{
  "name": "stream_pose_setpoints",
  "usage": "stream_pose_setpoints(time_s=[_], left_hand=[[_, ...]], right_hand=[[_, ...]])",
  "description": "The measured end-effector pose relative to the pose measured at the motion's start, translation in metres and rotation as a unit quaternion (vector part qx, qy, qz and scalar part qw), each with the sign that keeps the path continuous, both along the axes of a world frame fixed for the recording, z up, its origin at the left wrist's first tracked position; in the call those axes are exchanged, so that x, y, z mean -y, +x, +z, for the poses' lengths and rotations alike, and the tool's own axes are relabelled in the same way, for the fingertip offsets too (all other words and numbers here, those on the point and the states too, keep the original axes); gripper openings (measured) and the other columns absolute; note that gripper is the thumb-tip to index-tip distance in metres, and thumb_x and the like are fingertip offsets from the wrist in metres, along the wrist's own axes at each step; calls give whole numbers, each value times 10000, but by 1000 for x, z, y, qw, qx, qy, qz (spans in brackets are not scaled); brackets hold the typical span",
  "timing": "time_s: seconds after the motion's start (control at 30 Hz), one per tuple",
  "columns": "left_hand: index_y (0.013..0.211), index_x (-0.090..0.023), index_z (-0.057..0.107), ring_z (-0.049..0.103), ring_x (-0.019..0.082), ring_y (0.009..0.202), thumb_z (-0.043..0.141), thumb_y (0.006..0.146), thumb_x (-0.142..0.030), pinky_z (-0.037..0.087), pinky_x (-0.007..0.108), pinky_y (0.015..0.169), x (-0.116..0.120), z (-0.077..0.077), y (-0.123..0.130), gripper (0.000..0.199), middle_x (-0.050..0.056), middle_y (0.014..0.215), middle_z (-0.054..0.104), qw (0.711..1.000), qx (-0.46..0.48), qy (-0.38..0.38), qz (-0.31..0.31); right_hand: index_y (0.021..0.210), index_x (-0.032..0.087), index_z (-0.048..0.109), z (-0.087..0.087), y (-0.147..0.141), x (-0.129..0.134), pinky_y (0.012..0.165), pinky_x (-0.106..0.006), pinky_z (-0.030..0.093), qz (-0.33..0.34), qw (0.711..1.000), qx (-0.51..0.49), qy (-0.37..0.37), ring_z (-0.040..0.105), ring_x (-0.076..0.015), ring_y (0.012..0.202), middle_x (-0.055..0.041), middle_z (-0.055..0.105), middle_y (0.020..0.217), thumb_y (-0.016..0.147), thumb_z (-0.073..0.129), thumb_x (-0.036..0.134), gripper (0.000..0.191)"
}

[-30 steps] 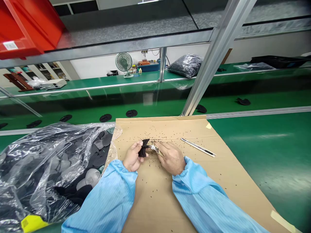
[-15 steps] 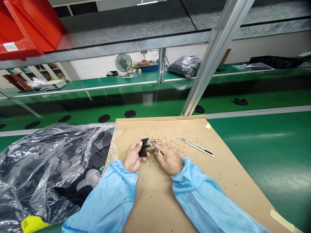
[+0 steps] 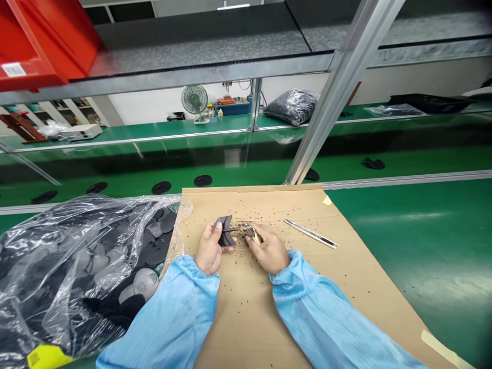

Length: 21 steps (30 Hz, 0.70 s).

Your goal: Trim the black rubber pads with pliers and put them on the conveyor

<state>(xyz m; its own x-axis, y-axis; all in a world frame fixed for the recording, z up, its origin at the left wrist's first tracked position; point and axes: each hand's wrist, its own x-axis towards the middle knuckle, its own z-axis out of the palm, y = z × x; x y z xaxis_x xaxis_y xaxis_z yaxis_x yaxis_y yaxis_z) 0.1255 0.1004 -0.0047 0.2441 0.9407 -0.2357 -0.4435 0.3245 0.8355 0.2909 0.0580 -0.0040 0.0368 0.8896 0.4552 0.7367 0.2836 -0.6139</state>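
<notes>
My left hand (image 3: 209,249) pinches a dark curved part (image 3: 226,230) between thumb and fingers, and a thin stem on it points to the right. In my right hand (image 3: 269,249) is a metal hand tool (image 3: 251,233) with a pale handle, its head close to the stem's end. Whether the tool touches the stem is too small to tell. Many tiny black bits are scattered under and around both hands on the cardboard sheet (image 3: 253,323). A slim cutter knife (image 3: 311,233) lies on the cardboard to the right of my hands.
On the left, a clear plastic bag (image 3: 57,256) holds dark and grey parts. Behind the cardboard, black parts (image 3: 203,180) lie along a green surface. A metal post (image 3: 326,102) rises behind the cardboard, and a red bin (image 3: 46,46) sits on the upper shelf.
The dark part has turned in my left hand, showing more of its broad grey face. The tool in my right hand has shifted slightly and tilted. The view has moved a little.
</notes>
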Motion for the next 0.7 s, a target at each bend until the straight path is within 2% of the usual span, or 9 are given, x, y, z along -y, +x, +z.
stream_pose_setpoints(time_s=[0.17,0.3,0.47,0.53,0.63,0.7], left_hand=[[1056,-214,474,658,163,669,687,745,-429,500,218,450,1,0,0,433,20,880,615,1000,2,9,6],[1015,-199,493,652,161,752,705,735,-309,523,230,558,0,-3,1,369,26,892,625,998,11,52,21],[1020,-189,582,600,116,730,684,761,-258,481,181,579,2,-8,2,286,27,872,637,982,-98,141,79],[1026,-195,628,605,140,835,687,760,-236,490,184,650,5,-6,2,275,40,928,648,973,-129,173,85],[999,-205,677,561,204,1053,689,756,-217,482,231,839,12,-1,2,243,59,1025,647,962,-157,208,77],[1002,-213,690,541,223,1090,679,766,-228,451,269,924,16,2,1,237,65,1046,643,950,-191,233,76]], right_hand=[[1107,211,600,0,0,0,779,-335,498,-6,1000,17,5,615,-210,867,-54,663,941,826,509,211,295],[1123,183,583,1,0,2,802,-342,462,-21,993,104,53,580,-226,864,-77,641,936,841,490,183,297],[1183,158,565,3,-5,6,802,-363,420,-1,975,221,19,542,-247,864,-95,628,956,839,494,173,351],[1204,161,557,2,-7,7,787,-367,408,0,969,246,1,535,-252,865,-95,628,958,835,503,172,373],[1226,149,549,1,-8,7,776,-364,397,-6,965,261,-15,533,-251,855,-100,628,948,836,505,169,394],[1236,144,547,2,-8,6,777,-359,393,-8,964,265,-27,535,-248,849,-103,629,944,843,499,174,398]])
